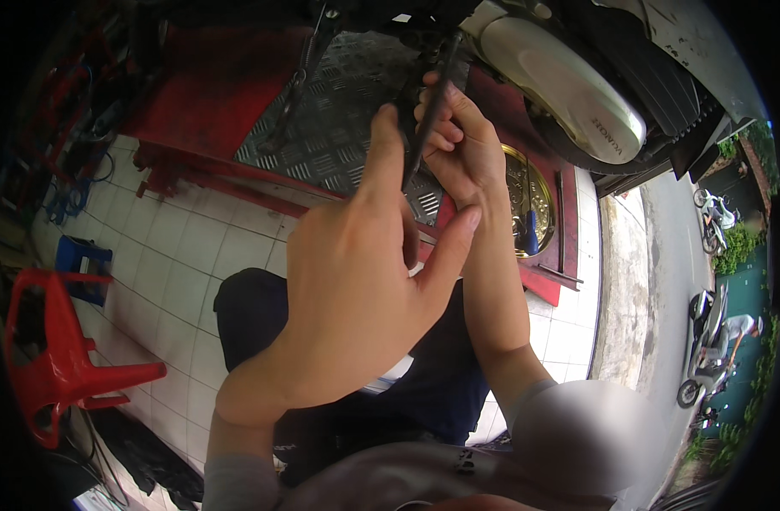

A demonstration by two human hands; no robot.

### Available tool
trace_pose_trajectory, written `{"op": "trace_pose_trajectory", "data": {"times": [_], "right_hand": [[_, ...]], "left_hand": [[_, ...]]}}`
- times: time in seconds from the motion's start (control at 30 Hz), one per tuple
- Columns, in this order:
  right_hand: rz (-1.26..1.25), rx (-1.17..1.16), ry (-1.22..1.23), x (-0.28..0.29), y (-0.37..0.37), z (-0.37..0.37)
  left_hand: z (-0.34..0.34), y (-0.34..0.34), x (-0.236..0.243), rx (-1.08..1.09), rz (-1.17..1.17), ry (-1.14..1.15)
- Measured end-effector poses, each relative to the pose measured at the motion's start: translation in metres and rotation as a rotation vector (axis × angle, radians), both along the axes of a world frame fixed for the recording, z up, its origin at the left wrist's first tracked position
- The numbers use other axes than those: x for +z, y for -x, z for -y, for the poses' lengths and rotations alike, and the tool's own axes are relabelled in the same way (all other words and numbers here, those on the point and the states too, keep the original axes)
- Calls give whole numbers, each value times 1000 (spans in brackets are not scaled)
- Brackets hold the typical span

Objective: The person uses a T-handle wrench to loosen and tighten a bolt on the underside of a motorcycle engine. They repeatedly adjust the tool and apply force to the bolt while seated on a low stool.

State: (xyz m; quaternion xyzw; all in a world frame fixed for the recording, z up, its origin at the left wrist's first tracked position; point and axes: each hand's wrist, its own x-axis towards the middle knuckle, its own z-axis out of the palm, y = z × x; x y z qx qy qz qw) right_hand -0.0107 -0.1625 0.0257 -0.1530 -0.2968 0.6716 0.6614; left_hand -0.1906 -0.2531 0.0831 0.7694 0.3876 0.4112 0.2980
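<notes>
My right hand [467, 140] is closed around a long, dark, narrow bar [434, 115]; its exact kind does not show. The bar slants from beneath the motorbike's silver engine cover [569, 85] down toward my left hand [352, 272]. That hand is nearer to me, back upward, with index finger and thumb stretched apart; its other fingers are partly hidden. Whether it touches the bar's lower end is unclear. Behind both hands lies the patterned metal plate [322, 128] of a red work platform [220, 102].
To the right, a round gold-coloured tray [539, 183] holds a blue-handled tool [528, 230]. Beside it lies a thin dark rod [562, 221]. A red plastic fairing [62, 366] and a blue stool [83, 264] stand left on white floor tiles [177, 255]. A road [671, 255] runs at far right.
</notes>
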Motion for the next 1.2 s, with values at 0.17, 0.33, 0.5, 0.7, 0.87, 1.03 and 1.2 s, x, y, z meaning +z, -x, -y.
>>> {"op": "trace_pose_trajectory", "data": {"times": [0.17, 0.33, 0.5, 0.7, 0.87, 1.03, 1.2], "right_hand": [[15, -26, -16, 1, -3, 1], [-10, -22, -16, 2, -5, 0], [-16, -50, 27, 4, -4, 4], [-12, -67, 41, -1, 1, -1], [-38, -10, -21, 3, -6, 2], [-45, -23, -22, -4, -5, -3], [-76, 12, -55, 2, -9, 1]], "left_hand": [[1, 3, -10, -161, -281, -20], [2, 0, -4, -13, -83, -13], [5, 4, -5, -124, -340, -64], [5, 1, -3, -104, -103, -110], [8, 3, 0, -30, -376, 32], [6, 1, -5, -155, -142, -112], [2, 0, -6, -203, -359, 80]]}}
